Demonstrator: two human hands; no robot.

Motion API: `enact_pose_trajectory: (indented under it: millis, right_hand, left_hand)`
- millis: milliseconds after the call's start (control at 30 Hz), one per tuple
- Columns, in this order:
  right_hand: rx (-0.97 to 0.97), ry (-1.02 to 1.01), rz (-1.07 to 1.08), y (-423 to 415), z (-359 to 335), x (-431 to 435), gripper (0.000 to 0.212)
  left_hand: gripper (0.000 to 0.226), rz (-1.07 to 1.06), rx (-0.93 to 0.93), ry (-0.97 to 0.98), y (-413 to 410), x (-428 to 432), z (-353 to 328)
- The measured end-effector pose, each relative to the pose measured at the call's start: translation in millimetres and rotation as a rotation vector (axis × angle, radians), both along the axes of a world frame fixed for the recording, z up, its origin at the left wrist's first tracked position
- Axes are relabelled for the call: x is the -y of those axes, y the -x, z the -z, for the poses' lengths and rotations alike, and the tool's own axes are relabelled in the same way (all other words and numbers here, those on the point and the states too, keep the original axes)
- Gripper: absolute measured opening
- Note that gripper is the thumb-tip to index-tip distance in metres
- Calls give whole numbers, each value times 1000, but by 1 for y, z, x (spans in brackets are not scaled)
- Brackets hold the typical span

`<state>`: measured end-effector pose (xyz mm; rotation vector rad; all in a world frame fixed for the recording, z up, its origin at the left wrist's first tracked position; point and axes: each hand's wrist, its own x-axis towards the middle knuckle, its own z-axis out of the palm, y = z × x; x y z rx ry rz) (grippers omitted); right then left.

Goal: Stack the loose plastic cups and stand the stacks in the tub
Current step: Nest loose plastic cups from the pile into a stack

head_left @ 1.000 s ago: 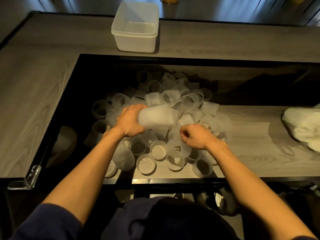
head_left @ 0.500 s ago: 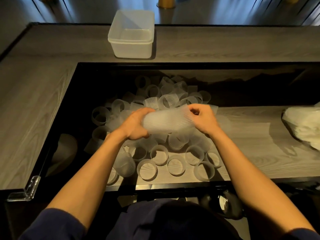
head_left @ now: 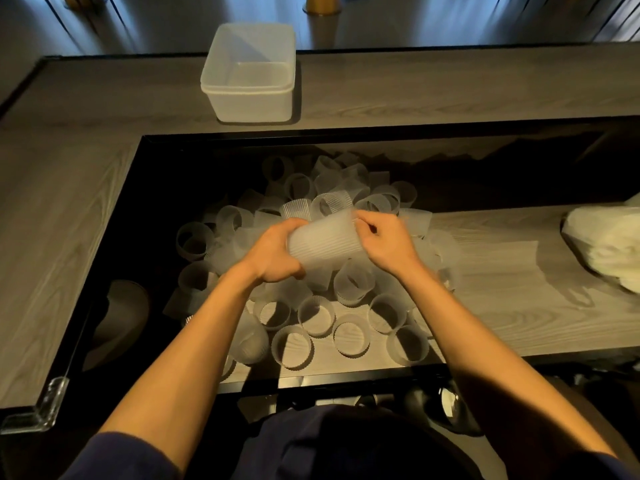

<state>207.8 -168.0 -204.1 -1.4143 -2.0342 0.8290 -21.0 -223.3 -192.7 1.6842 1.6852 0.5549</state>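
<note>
A short stack of ribbed frosted plastic cups (head_left: 323, 239) lies sideways in the air above the heap. My left hand (head_left: 273, 252) grips its closed end. My right hand (head_left: 386, 239) is at the open end, fingers curled on the rim. Below them several loose cups (head_left: 349, 336) lie and stand in a pile on the lower wooden shelf. The translucent tub (head_left: 249, 98) stands empty on the upper counter, far behind the pile.
A black frame (head_left: 138, 188) surrounds the recessed shelf, with wooden counter (head_left: 52, 220) to the left and behind. A crumpled white plastic bag (head_left: 609, 251) lies at the shelf's right. A clear corner guard (head_left: 38, 410) sits at the counter's near-left corner.
My right hand picked a cup from the pile, brought it to the open end of the stack in my left hand and pushed it in. The stack looks shorter now.
</note>
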Motion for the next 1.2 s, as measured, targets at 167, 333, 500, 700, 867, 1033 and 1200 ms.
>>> enact_pose_trajectory:
  millis: [167, 333, 500, 700, 867, 1033, 1200]
  right_hand:
    - [49, 122, 182, -7, 8, -1, 37]
    - [371, 301, -35, -10, 32, 15, 19]
    - [476, 340, -163, -2, 47, 24, 10]
    - [410, 330, -69, -13, 37, 14, 17]
    - [-29, 230, 193, -24, -2, 1, 13]
    - [-193, 80, 179, -19, -25, 0, 12]
    - [-87, 55, 59, -6, -24, -1, 16]
  left_hand:
    - [83, -42, -50, -10, 3, -4, 2]
    - [85, -92, -83, -7, 4, -5, 2]
    - [85, -85, -82, 12, 3, -7, 2]
    - [86, -91, -93, 14, 6, -10, 2]
    - [88, -121, -146, 22, 15, -14, 5]
    - [87, -109, -160, 19, 16, -18, 3]
    - [89, -120, -164, 4, 12, -25, 2]
